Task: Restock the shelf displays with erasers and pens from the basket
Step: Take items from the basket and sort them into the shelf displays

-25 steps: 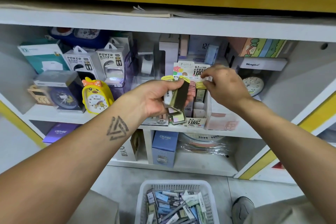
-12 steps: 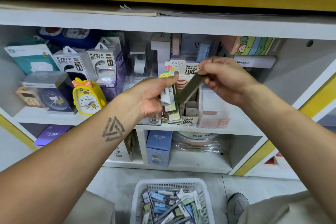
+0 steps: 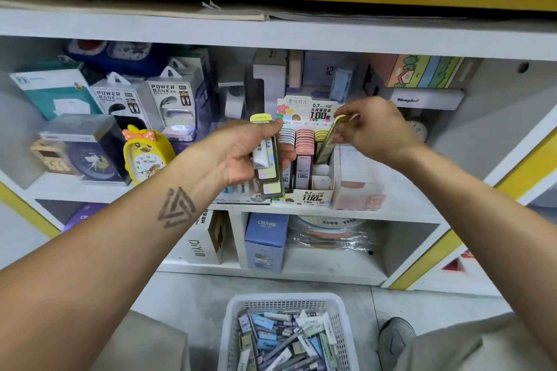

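Observation:
My left hand (image 3: pixel 241 153) grips a small stack of flat stationery packs (image 3: pixel 268 172) with yellow tops, held upright in front of the shelf. My right hand (image 3: pixel 373 129) pinches one yellow-topped pack (image 3: pixel 328 141) by its upper end, tilted over the right slots of the display box (image 3: pixel 310 196) marked 0.7 HB 100. Grey, pink and yellow packs stand in rows inside that box. The white basket (image 3: pixel 229 325) on the floor below holds several mixed packs and pens.
A yellow duck clock (image 3: pixel 144 156), power bank boxes (image 3: pixel 171 102) and a boxed clock stand left on the shelf. A pale pink box (image 3: pixel 358 187) sits right of the display. A blue CRUHRE box (image 3: pixel 265 241) stands on the lower shelf. My shoe (image 3: pixel 394 337) is beside the basket.
My right hand took one pack from the stack in my left hand and carried it right, over the display box's right slots. The left hand stayed in place holding the others.

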A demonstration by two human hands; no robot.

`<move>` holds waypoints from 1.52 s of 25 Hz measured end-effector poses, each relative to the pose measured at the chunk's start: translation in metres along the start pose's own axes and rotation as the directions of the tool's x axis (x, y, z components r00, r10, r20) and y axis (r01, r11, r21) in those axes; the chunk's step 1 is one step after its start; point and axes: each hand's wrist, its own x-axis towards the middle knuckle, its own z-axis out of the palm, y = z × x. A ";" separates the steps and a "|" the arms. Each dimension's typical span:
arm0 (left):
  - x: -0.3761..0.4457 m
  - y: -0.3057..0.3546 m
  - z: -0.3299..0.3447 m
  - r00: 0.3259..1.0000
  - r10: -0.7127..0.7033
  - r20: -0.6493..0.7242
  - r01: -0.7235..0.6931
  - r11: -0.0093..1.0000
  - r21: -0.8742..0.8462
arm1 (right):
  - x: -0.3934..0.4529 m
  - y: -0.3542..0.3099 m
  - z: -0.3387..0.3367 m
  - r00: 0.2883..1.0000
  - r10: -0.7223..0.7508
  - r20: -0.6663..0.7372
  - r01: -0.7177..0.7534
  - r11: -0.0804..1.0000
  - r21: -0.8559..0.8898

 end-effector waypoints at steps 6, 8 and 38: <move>0.002 -0.004 0.000 1.000 -0.005 0.018 0.005 1.000 0.012 | 0.001 -0.001 0.010 0.952 -0.298 -0.072 0.260 0.910 -0.324; 0.003 -0.005 -0.001 1.000 -0.016 0.025 0.016 1.000 0.001 | 0.000 -0.002 0.013 0.954 -0.292 -0.064 0.251 0.900 -0.356; 0.003 -0.013 0.011 0.939 -0.060 0.339 0.072 0.997 -0.023 | -0.010 -0.015 -0.004 0.926 0.191 0.326 -0.375 0.569 0.732</move>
